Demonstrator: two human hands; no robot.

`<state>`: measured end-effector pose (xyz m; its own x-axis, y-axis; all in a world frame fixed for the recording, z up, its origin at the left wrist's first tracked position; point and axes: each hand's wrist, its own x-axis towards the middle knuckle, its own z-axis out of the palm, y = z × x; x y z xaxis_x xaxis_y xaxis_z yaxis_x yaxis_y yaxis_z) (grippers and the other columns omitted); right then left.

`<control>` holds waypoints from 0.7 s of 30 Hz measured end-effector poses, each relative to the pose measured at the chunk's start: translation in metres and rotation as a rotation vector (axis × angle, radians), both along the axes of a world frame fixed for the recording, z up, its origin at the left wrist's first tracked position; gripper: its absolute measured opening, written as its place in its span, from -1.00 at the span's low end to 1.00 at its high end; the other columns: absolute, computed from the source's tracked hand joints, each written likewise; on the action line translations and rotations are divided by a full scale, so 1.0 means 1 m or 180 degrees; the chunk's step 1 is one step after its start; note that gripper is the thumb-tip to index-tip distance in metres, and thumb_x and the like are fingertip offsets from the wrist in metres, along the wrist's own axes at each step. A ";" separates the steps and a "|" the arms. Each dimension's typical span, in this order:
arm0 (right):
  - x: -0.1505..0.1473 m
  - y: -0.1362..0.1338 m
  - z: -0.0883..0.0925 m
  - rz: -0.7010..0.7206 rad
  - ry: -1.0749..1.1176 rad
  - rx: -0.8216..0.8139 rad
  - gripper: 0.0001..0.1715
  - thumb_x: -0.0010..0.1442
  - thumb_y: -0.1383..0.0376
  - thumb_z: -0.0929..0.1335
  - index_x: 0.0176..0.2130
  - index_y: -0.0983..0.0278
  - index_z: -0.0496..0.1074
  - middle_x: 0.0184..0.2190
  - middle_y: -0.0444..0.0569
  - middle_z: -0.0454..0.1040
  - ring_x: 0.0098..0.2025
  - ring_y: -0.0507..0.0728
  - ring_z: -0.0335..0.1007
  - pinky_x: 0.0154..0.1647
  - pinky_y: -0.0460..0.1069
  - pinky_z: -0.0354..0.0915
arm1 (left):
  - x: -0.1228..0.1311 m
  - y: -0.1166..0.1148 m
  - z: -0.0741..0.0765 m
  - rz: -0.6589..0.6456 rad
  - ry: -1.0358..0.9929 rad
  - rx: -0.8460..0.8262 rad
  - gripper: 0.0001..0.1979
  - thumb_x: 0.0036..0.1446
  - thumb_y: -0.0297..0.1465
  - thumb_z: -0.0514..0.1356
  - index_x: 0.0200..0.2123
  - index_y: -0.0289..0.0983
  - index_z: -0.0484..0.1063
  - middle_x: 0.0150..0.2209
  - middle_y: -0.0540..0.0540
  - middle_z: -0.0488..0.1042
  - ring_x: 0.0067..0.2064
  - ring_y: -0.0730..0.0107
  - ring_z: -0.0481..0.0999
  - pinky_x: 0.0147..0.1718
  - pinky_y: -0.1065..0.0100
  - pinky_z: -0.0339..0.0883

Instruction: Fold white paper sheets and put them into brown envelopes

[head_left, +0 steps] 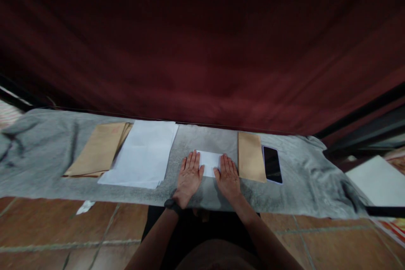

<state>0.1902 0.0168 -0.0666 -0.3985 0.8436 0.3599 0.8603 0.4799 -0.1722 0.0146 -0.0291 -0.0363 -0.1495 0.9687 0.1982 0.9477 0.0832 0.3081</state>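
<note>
A small white piece of paper, seemingly folded [210,163], lies flat on the grey cloth in front of me. My left hand [190,175] rests flat along its left edge, fingers stretched forward. On its right edge my right hand [228,176] lies flat too, with the thumb pointing inward. Both palms face down, and each hand covers an end of the paper. Left of my hands is a stack of large white sheets [142,152]. A brown envelope or packet [251,156] sits just right of my right hand.
Grey cloth [297,177] covers the long narrow table. Several large brown envelopes [98,147] lie at the left. A phone [272,164] is beside the right-hand brown packet. A dark red curtain [202,71] hangs behind the table. On the tiled floor lies a white scrap [85,207].
</note>
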 end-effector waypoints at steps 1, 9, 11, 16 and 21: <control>0.001 0.000 0.000 0.0002 -0.0002 0.0006 -0.32 0.46 0.17 0.17 0.40 0.49 0.12 0.37 0.31 0.20 0.41 0.32 0.10 0.37 0.24 0.06 | 0.000 0.000 0.000 -0.0006 -0.0014 0.0015 -0.41 0.38 -0.31 -0.05 0.43 -0.33 0.07 0.43 -0.27 0.12 0.45 0.02 0.09 0.42 -0.02 -0.08; 0.001 0.000 0.003 -0.0008 -0.0033 -0.0020 -0.32 0.46 0.16 0.17 0.39 0.51 0.14 0.37 0.31 0.20 0.41 0.32 0.08 0.38 0.24 0.02 | -0.001 -0.012 0.000 -0.0478 0.0361 -0.0139 -0.46 0.39 -0.24 -0.02 0.37 -0.27 0.20 0.40 -0.24 0.20 0.45 0.05 0.09 0.40 -0.13 -0.10; 0.001 0.000 0.004 -0.0012 -0.0045 -0.0055 -0.31 0.46 0.15 0.17 0.39 0.51 0.13 0.38 0.31 0.19 0.41 0.32 0.08 0.39 0.23 0.02 | -0.001 -0.017 0.001 -0.0745 0.0434 -0.0188 -0.49 0.39 -0.27 -0.01 0.35 -0.20 0.23 0.39 -0.19 0.23 0.44 0.09 0.13 0.39 -0.18 -0.10; 0.003 0.000 0.004 0.0010 -0.0034 -0.0103 -0.31 0.46 0.15 0.16 0.40 0.51 0.12 0.39 0.30 0.17 0.42 0.32 0.07 0.39 0.24 0.02 | -0.003 -0.014 0.007 -0.0917 0.0613 -0.0571 -0.47 0.31 -0.50 -0.06 0.30 -0.17 0.33 0.37 -0.20 0.28 0.39 0.07 0.24 0.31 -0.15 0.14; 0.002 -0.001 0.004 -0.0019 -0.0004 -0.0123 -0.30 0.46 0.15 0.16 0.40 0.50 0.11 0.38 0.30 0.18 0.42 0.32 0.07 0.39 0.24 0.03 | -0.006 -0.006 0.016 -0.1005 0.0598 -0.0585 -0.31 0.15 -0.68 -0.10 0.28 -0.15 0.34 0.33 -0.18 0.34 0.35 0.14 0.32 0.25 -0.05 0.27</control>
